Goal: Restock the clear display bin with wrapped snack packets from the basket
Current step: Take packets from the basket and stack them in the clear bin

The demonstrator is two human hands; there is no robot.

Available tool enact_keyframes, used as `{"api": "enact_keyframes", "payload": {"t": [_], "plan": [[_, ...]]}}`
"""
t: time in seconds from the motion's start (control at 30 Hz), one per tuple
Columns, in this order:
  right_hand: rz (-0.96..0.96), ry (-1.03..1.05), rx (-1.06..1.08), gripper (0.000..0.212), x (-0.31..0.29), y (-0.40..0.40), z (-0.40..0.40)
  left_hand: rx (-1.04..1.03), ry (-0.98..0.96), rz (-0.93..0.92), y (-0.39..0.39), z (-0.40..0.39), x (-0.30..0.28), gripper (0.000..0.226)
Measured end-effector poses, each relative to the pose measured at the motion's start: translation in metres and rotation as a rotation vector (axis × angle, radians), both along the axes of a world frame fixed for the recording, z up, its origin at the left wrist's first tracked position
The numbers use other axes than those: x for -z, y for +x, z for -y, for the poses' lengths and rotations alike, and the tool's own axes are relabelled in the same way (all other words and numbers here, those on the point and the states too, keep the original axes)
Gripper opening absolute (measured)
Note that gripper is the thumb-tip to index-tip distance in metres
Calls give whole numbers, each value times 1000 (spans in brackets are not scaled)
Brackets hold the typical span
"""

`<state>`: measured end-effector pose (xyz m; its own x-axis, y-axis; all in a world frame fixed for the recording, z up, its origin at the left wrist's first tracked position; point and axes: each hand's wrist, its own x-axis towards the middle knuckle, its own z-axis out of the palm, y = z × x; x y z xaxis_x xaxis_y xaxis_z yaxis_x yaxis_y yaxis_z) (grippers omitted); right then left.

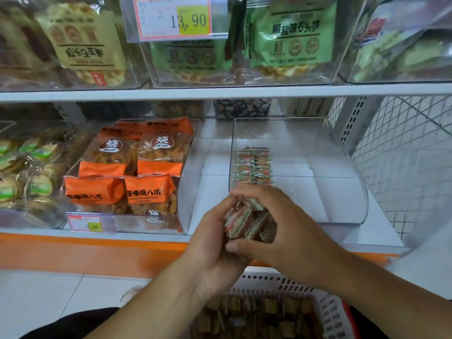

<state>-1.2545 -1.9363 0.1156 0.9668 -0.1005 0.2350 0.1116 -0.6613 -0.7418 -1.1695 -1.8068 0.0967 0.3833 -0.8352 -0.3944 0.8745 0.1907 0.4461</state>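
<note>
Head view. The left hand [212,243] and right hand [281,231] are brought together in front of the shelf edge, both curled around one bundle of wrapped snack packets [247,222]. The left hand's fingers wrap the bundle from its left side. The right hand arches over the top, with its thumb pressed against the bundle's lower edge and touching the left palm. The packets in hand have green-and-white serrated wrapper ends and red centres.

Directly beyond the hands, on the white shelf [379,231], stands the clear display bin [337,167]. A double row of like packets [254,166] lies along the bin's left wall, just past the right hand's knuckles. The remainder of the bin floor, to the right of the hands, is bare.

Below the hands and nearest the person sits the white perforated basket [327,307], holding many brownish wrapped packets; detail there is blurred.

To the left of the left hand, a neighbouring clear bin holds orange snack bags [137,172], with a price tag [85,223] on its front. Further left lie green-labelled round snacks [29,167]. Above the hands, the upper shelf carries green bags [291,37] and yellow bags [85,42] behind a tag reading 13.90 [176,18].
</note>
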Motion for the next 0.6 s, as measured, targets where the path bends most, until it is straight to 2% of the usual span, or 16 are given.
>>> {"api": "enact_keyframes", "payload": {"t": [0.07,0.13,0.27,0.43,0.53,0.6], "plan": [[-105,165,-88,86,-3,-1,8,-20,35,-19,0,-3,0,51],[-155,354,-187,88,-5,-2,16,-47,60,-9,0,-5,0,54],[-139,549,-203,58,-6,1,26,-97,54,28,1,-6,-3,48],[-89,1076,-91,38,-7,4,31,-134,44,45,2,-8,1,40],[-111,1148,-23,37,-5,4,31,-136,32,59,1,-8,1,38],[-89,1099,54,40,-6,2,30,-120,32,86,-1,-7,-1,36]]}}
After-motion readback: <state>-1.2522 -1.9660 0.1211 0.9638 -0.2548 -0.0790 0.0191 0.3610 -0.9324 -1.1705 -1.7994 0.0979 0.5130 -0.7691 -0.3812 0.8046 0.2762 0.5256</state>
